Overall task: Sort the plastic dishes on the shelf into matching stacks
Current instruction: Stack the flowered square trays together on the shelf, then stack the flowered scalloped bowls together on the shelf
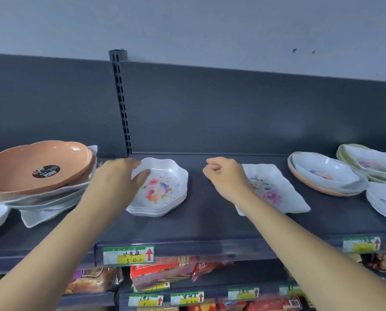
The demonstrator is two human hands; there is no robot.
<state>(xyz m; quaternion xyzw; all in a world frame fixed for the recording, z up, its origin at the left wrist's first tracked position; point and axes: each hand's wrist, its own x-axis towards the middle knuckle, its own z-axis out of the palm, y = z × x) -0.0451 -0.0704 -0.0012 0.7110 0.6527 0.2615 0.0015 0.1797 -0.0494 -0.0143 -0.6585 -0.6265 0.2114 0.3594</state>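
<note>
So the shelf (210, 221) is a dark grey store shelf with a matching back panel (232, 113) and a pale wall above. The dishes sit in loose groups all along it, and below the hands there are price tags and snack packs on lower shelves.

Left of the left hand (118, 176) is the messiest bit: a big orange dish (37, 167) tilted on top of a few white trays (44, 203), clearly not a matching pile. Far right of the right hand (226, 176) there's a white bowl sitting in an orange one (326, 176), plus more floral dishes at the frame edge.

Between the hands is the one tidy stack (162, 189), scalloped white floral dishes nested together. The left hand is spread open with fingers resting on the stack's near-left rim, not gripping anything as far as I can tell. The right hand is loosely curled and empty, hovering just left of a floral rectangular tray (275, 189) that lies flat under its wrist.

My guess: the scalloped stack is getting squared up, and sorting is maybe midway. The next move probably means lifting that orange dish off the trays, with care since it's tilted and could slide.
</note>
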